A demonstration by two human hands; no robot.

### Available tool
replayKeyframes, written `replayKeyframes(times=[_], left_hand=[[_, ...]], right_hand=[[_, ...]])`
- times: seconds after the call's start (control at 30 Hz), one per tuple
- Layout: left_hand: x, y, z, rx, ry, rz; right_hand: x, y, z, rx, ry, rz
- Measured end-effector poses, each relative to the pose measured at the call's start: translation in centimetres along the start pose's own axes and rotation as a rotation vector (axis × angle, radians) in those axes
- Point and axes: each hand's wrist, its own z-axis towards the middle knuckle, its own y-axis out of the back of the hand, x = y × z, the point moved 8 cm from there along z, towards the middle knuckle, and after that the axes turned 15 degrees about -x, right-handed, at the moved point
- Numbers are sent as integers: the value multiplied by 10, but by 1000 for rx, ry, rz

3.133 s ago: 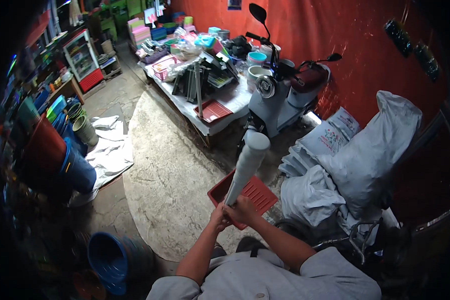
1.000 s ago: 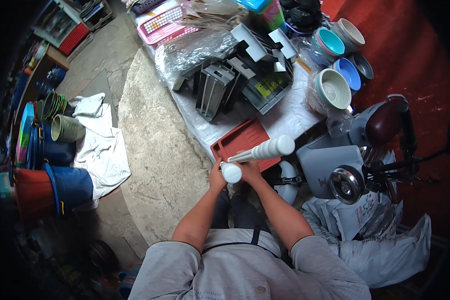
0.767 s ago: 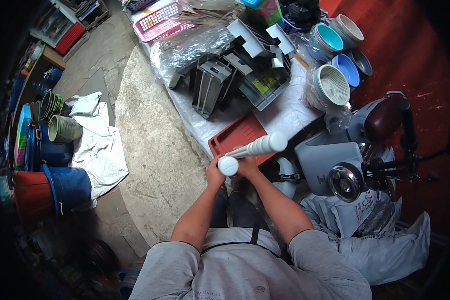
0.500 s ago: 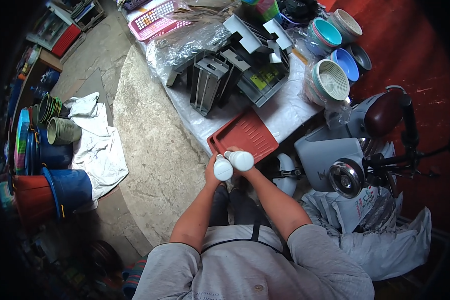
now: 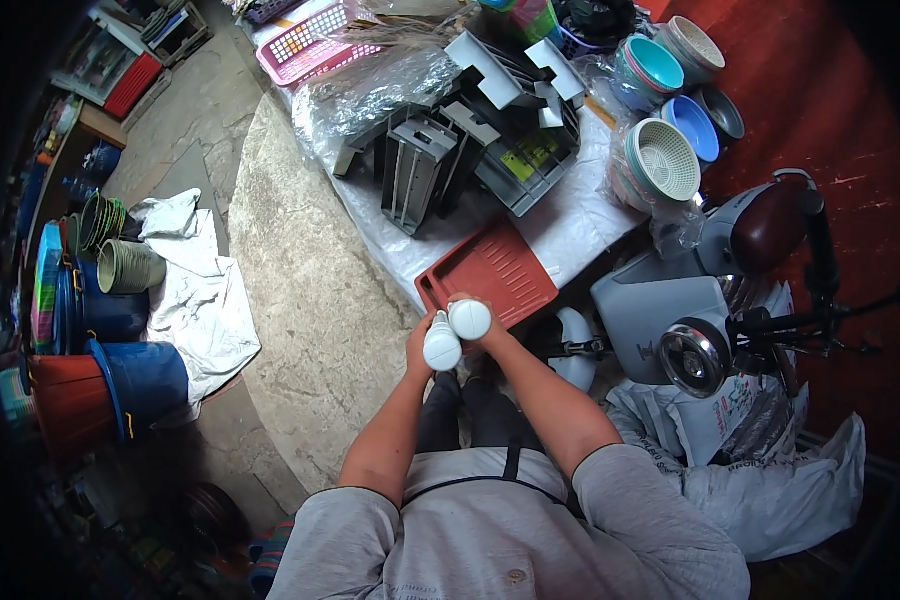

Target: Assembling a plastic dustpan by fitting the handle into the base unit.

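Note:
Both my hands are in front of me, close together over the near edge of a red ribbed paint tray (image 5: pixel 515 272). My left hand (image 5: pixel 420 345) is closed round a white object (image 5: pixel 442 352) that looks like a plastic bottle, its round flat end facing up. In my right hand (image 5: pixel 495 328) is a second, similar white bottle-like object (image 5: pixel 470 320), slightly farther away and to the right. The two nearly touch. My fingers are mostly hidden behind them, and so are their lower ends. The tray lies at the near corner of a white-covered table (image 5: pixel 580 225).
Grey and black plastic racks (image 5: pixel 425 170) are heaped on the table beside a pink basket (image 5: pixel 305 50). Stacked basins (image 5: pixel 660 160) stand at the right. A parked grey scooter (image 5: pixel 670 310) is close on my right, with sacks (image 5: pixel 770 490) below. Buckets (image 5: pixel 150 385) stand at left.
The white object in my left hand has tilted and shifted slightly down and left. The one in my right hand has moved a little left and up. Both stay held.

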Motion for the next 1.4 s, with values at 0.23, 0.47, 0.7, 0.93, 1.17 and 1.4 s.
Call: replayKeyframes(times=[0.23,0.47,0.7,0.93,1.17,1.4], left_hand=[[-17,10,-8,-59,-107,37],[3,15,-8,-9,59,17],[-59,25,-34,57,95,257],[-24,-16,-76,473,112,423],[-49,-73,-107,782,-91,483],[-51,-120,-162,1060,-404,704]], right_hand=[[-7,-11,-3,41,15,2],[-2,-9,-7,-15,77,-2],[-23,25,-23,11,-167,-64],[-23,84,-66,-168,-391,-40],[-40,147,-146,-445,-552,79],[-109,144,-321,-942,-745,375]])
